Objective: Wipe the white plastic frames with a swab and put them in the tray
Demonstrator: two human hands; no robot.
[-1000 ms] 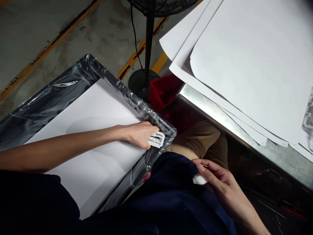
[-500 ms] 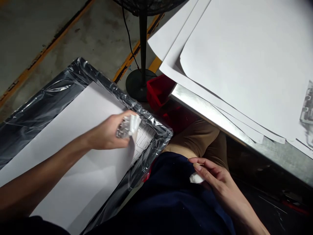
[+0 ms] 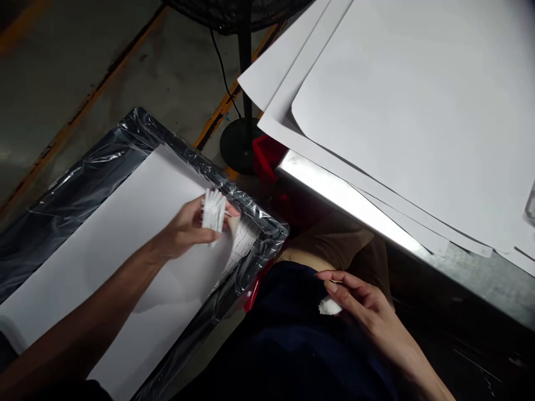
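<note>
While the left hand [image 3: 186, 231] pinches a white plastic comb piece [image 3: 213, 210] over the paper sheet [image 3: 125, 289], the piece's long axis runs 12 to 6, slotted end toward 12. At 4 o'clock, the right hand [image 3: 365, 309] clamps a white tuft [image 3: 329, 306] between thumb and fingers.

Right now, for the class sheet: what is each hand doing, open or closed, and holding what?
Left hand: closed, gripping a white comb-like piece.
Right hand: closed, pinching a white wad.
</note>
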